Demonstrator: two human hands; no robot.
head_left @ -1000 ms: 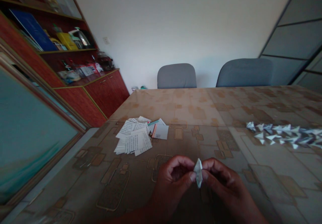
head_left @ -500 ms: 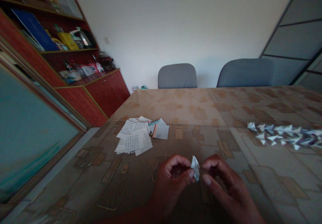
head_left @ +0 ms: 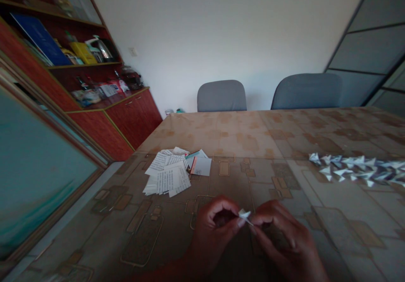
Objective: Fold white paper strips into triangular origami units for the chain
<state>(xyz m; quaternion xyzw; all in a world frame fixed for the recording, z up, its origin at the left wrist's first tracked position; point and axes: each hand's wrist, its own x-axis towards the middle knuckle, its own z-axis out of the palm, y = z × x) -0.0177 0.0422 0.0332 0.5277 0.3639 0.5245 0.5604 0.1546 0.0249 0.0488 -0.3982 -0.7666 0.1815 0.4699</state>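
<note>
A small piece of folded paper, pale with a pointed shape, is held low over the near part of the table. My left hand pinches it between thumb and forefinger. On its other side, the thumb and forefinger of my right hand close on a thin edge that sticks out to the right. Fingertips cover part of the paper. Beyond my left hand lies a loose pile of small printed paper sheets. Off to the right, several folded paper pieces with pointed tips sit in rows.
The table has a patterned brown cover. Two grey chairs stand at its far side, against a white wall. At the left are a red-brown cabinet with bottles and boxes on its shelves, and a teal panel.
The folded paper has turned from upright to a flatter tilt. My right hand, apart from it before, has moved in and now grips its edge. My left hand keeps its pinch.
</note>
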